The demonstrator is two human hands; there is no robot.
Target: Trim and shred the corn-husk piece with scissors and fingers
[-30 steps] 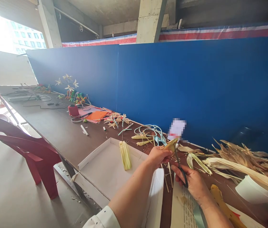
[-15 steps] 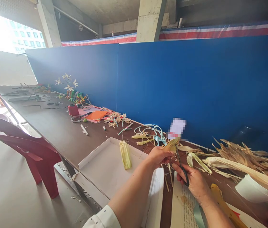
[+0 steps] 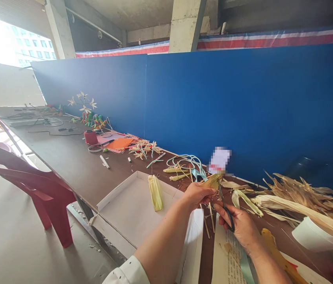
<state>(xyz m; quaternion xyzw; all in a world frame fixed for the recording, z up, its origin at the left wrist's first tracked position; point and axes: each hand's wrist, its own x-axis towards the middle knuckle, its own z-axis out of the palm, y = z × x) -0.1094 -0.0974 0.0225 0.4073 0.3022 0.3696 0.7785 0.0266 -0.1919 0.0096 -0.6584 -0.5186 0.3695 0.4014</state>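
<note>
Maroon plastic chair [image 3: 56,217], blue partition [image 3: 213,98], concrete pillar [image 3: 185,27], striped sheeting [image 3: 272,40]

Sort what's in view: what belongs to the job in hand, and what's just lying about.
In the job:
- scissors, right hand
- husk piece, left hand

Probably just lying about:
- orange paper
- white pen
- red spool
</note>
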